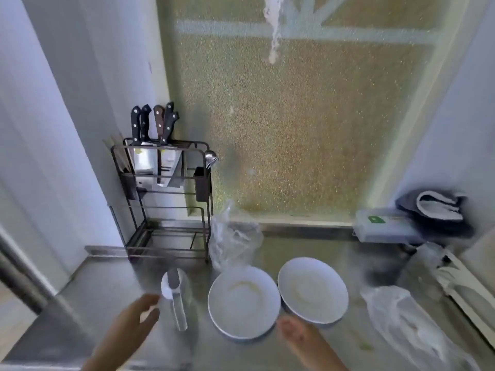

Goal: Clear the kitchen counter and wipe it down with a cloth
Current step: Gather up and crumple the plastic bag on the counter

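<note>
Two white plates lie side by side on the steel counter (107, 285): the left plate (243, 301) and the right plate (312, 289), both with faint smears. A white spoon (169, 286) and a metal utensil (179, 307) lie left of the plates. My left hand (134, 322) hovers open, fingertips close to the spoon. My right hand (297, 336) is open just below the gap between the plates, near the left plate's rim. A grey and white cloth (436, 207) sits bunched at the back right.
A dark wire rack (166, 210) with several knives stands at the back left. Crumpled clear plastic bags lie behind the plates (233, 236) and at the right (404, 325). A clear lidded box (385, 228) sits under the cloth. A frosted window is behind.
</note>
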A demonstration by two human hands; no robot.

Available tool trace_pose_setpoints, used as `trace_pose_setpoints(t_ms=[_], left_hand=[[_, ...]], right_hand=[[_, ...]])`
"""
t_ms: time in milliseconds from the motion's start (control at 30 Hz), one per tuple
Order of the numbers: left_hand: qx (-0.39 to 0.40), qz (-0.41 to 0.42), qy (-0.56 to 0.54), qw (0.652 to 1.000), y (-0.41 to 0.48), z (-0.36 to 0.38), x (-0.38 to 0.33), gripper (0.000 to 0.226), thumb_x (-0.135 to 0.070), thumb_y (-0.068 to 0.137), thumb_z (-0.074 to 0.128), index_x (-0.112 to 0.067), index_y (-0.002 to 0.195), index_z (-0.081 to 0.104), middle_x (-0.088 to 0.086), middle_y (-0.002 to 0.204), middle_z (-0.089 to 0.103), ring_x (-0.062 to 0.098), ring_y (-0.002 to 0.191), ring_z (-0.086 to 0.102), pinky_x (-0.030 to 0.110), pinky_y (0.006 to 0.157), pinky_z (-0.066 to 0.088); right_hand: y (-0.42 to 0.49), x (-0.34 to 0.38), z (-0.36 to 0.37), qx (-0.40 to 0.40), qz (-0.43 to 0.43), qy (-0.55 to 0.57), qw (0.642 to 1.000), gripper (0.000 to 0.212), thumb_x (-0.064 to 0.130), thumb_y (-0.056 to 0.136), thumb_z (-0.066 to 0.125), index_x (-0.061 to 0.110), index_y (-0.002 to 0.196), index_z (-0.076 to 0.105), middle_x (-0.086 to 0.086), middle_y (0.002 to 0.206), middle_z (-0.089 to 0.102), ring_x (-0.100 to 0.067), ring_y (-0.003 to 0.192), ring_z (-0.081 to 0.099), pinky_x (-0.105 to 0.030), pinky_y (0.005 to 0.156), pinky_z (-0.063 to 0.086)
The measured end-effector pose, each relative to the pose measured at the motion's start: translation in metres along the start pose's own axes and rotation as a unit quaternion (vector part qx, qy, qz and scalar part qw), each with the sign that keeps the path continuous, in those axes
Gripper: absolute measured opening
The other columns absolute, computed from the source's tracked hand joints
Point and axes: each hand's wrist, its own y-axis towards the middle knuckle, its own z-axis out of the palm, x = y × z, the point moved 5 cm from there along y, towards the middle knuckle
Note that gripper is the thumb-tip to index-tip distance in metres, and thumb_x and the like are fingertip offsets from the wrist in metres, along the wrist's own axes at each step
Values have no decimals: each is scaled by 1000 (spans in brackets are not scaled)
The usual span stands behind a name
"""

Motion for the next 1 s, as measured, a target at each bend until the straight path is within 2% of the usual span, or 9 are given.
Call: trace_pose_setpoints(t_ms=[100, 333, 500, 567, 633, 733, 833, 900, 1000], left_hand=[[-3, 42, -21, 999, 27, 32, -48, 21, -11, 87, 59, -19, 106, 62, -1, 102, 62, 15, 98, 59, 27, 85, 41], [105, 53, 90, 989, 140, 102, -47, 42, -20, 81, 61, -14, 122, 53, -3, 120, 45, 18, 110, 51, 28, 94, 41], [180, 14, 149, 972, 218, 132, -13, 55, -20, 82, 63, -17, 132, 41, 8, 133, 40, 24, 106, 54, 31, 91, 43], [183, 16, 139, 973, 246, 134, 1, 57, -19, 82, 64, -16, 134, 40, 10, 132, 42, 25, 106, 54, 29, 89, 41], [186, 21, 130, 974, 267, 136, 13, 57, -19, 82, 64, -16, 133, 41, 8, 132, 45, 21, 105, 54, 25, 87, 39], [210, 27, 101, 972, 280, 145, 27, 57, -20, 81, 65, -18, 133, 42, 2, 132, 46, 19, 110, 54, 27, 93, 40], [231, 29, 68, 970, 282, 151, 25, 62, -19, 80, 67, -18, 135, 39, 7, 131, 47, 22, 115, 52, 32, 97, 41], [230, 60, 72, 969, 280, 151, 14, 72, -24, 80, 69, -19, 140, 30, 9, 137, 40, 21, 123, 44, 33, 101, 38], [235, 101, 42, 966, 277, 147, -7, 99, -41, 71, 74, -26, 145, 10, 2, 153, 9, 19, 140, 17, 34, 112, 20]], right_hand=[[56, 29, -13, 4, -28, -23, 999, 20, 23, 92, 55, 23, 112, 60, 13, 107, 61, -2, 99, 56, -6, 78, 38], [195, 1, 22, 8, -5, -146, 989, 62, 40, 85, 62, 18, 136, 35, -7, 137, 39, -26, 128, 39, -35, 102, 35], [294, -19, 69, -18, 55, -210, 976, 113, 58, 72, 68, 27, 148, -9, -16, 156, -11, -39, 143, 2, -50, 113, 14], [323, -28, 83, -28, 85, -206, 974, 113, 60, 72, 67, 29, 148, -10, -17, 156, -12, -40, 143, 4, -50, 113, 14], [341, -38, 93, -40, 105, -184, 977, 100, 52, 77, 67, 25, 149, 4, -17, 156, -1, -39, 140, 17, -46, 110, 23], [348, -46, 94, -95, 89, -162, 978, 55, 23, 83, 63, 12, 131, 39, -16, 136, 34, -36, 117, 47, -37, 90, 42], [347, -51, 83, -117, 82, -166, 976, 25, -5, 82, 45, 1, 105, 50, -17, 109, 49, -33, 97, 53, -30, 72, 35], [342, -44, 64, -150, 60, -122, 979, 21, -9, 81, 39, 8, 80, 52, -12, 83, 54, -27, 77, 51, -29, 61, 27], [324, -16, 17, -225, 12, -29, 974, 40, -14, 78, 39, 21, 60, 29, 5, 58, 32, -7, 56, 28, -22, 52, 23]])
